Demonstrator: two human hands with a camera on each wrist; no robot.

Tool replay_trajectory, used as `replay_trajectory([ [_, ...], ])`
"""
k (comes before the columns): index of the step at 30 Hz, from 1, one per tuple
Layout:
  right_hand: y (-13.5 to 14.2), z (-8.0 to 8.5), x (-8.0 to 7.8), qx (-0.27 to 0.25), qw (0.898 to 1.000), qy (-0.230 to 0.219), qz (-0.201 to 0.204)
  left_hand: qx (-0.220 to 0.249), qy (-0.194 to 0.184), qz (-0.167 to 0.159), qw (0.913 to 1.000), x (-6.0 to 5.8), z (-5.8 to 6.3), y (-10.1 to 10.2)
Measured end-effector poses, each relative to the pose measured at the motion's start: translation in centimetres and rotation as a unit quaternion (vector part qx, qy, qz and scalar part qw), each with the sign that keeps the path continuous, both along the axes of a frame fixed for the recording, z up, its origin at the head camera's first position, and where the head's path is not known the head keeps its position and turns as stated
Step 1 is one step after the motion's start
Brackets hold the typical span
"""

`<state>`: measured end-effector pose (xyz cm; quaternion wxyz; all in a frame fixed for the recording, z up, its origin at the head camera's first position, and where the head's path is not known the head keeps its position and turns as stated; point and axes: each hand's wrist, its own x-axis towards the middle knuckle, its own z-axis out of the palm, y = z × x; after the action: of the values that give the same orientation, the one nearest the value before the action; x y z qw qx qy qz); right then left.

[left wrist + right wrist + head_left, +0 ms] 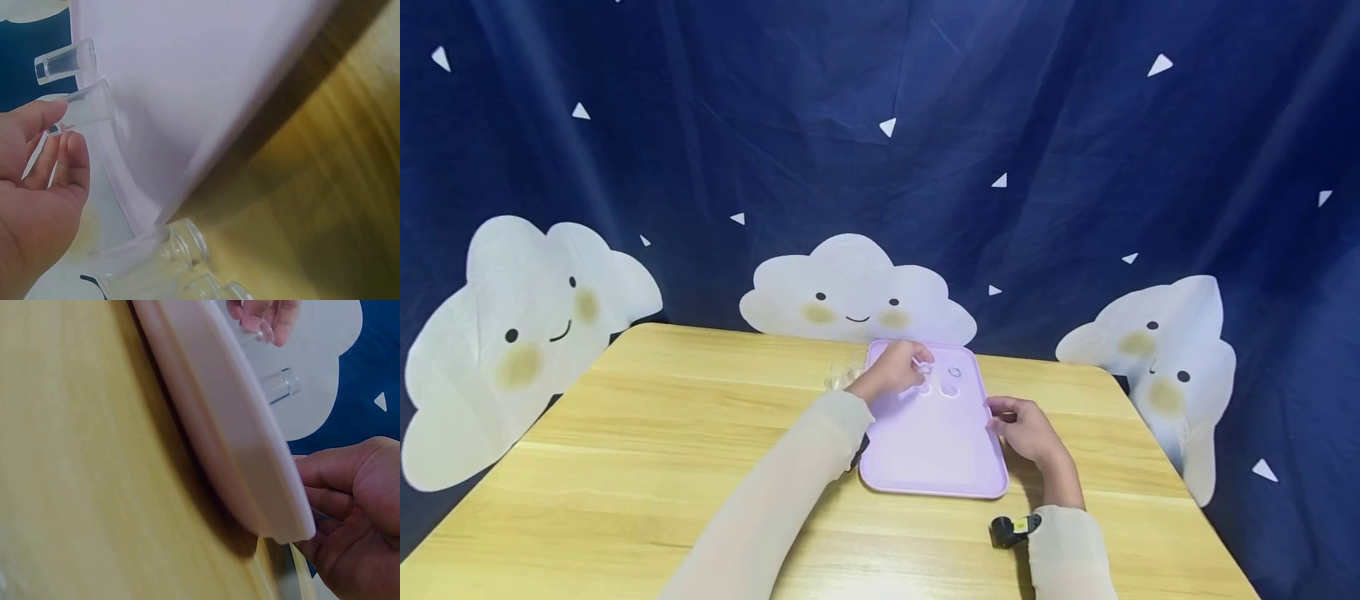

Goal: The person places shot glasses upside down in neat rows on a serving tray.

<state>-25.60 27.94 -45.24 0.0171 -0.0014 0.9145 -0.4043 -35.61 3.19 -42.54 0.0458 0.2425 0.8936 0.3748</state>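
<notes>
Near the far end of a lilac tray (pixel 936 450), my left hand (pixel 898 368) pinches a clear shot glass (pixel 94 106) near its thick base. The glass is upside down, its mouth against the tray. Beside it, to the right, a second clear shot glass (pixel 953 380) stands mouth down on the tray. My right hand (pixel 1024 427) is at the tray's right side, with fingers (pixel 325 472) touching the rim and some tips hidden behind it.
Several more clear glasses (pixel 842 375) stand on the wooden table (pixel 700 417), just left of the tray's far corner. A dark blue curtain (pixel 820 125) with white clouds hangs behind the table. A black wrist camera (pixel 1003 531) sits by my right sleeve.
</notes>
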Motion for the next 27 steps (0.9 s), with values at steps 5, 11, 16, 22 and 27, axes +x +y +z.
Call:
replay_trajectory([
  [5,0.0,-0.1,-0.1,-0.005,1.000,0.002,-0.002,0.003,-0.004,-0.002,1.0000,0.3,0.2,0.2],
  [11,0.1,-0.3,-0.1,-0.005,1.000,0.004,-0.002,0.004,-0.003,0.002,1.0000,0.6,0.4,0.1],
  [16,0.1,-0.2,0.0,-0.005,1.000,0.006,-0.005,0.002,0.010,-0.002,0.9999,0.4,0.8,-0.3],
  [22,-0.1,-0.5,0.1,-0.004,1.000,0.002,-0.003,0.020,0.017,-0.013,0.9996,0.1,1.7,-1.9],
  [27,0.0,-0.4,0.1,0.002,1.000,0.008,0.001,0.022,0.016,-0.007,0.9996,0.1,2.8,-4.0],
])
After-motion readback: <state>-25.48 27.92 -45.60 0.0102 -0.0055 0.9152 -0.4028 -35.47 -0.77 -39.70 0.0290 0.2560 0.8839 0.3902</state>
